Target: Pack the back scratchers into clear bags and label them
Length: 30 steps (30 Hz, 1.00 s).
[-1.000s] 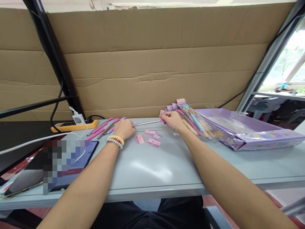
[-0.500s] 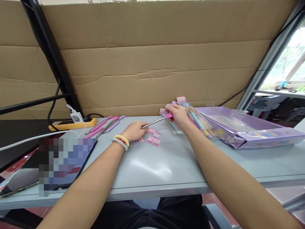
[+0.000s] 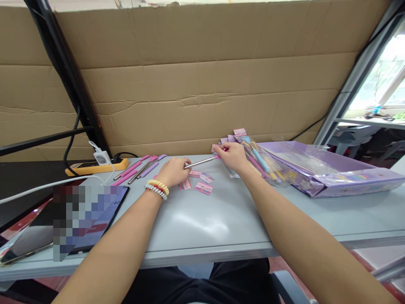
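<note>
A back scratcher with a thin metal rod is held level between my hands, above the table. My left hand is closed round its near end, hiding most of the handle. My right hand pinches the pink head at the other end; the fingers cover most of it. Just below the rod lie several small pink printed cards. Left of my left hand, several pink and purple back scratchers rest on the table. Beside my right hand are back scratchers in clear bags, with printed cards at their tops.
A purple box with clear plastic stands at the right. A tablet, partly blurred out, lies at the left, near a yellow power strip with a white charger and cable. Cardboard walls off the table's back.
Both hands have shifted slightly left with the back scratcher. My right hand's fingers now cover more of the pink head.
</note>
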Motion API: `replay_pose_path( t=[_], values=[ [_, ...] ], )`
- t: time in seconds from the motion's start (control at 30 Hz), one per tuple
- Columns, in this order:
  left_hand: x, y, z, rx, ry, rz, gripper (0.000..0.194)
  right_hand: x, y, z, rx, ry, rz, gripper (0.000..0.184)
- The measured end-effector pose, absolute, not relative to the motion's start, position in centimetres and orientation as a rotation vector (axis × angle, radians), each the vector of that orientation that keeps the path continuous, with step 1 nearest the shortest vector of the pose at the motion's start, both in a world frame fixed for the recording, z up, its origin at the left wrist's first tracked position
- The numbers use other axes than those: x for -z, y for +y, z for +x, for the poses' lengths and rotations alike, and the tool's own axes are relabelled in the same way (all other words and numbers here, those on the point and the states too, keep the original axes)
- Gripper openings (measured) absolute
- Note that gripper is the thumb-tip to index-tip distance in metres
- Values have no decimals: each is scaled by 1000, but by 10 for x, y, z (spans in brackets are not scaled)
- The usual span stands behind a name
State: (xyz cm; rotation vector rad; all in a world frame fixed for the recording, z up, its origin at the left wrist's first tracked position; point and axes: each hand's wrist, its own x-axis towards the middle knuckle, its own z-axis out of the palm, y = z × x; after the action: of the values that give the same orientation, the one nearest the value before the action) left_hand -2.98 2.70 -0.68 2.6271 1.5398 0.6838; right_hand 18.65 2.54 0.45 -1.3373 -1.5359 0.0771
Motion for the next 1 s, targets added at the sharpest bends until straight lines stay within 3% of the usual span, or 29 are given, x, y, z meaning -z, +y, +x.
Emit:
replay_pose_path(
  t=[0.13,0.33,0.6,0.87,1.0],
  values=[
    [0,23,-30,-750,1662,2700,25,-7,26,190,126,-1508,-1496,46],
    [-3,29,-46,-623,2084,2533,36,-9,27,203,94,-1405,-1694,37],
    [-6,27,-36,-468,2138,2549,27,-3,28,196,105,-1540,-1909,27],
    [-3,26,-32,-495,2157,2529,25,-8,15,169,140,-1632,-1958,31],
    [3,35,-47,-530,2196,2436,23,-7,10,161,105,-1865,-1821,48]
  ],
)
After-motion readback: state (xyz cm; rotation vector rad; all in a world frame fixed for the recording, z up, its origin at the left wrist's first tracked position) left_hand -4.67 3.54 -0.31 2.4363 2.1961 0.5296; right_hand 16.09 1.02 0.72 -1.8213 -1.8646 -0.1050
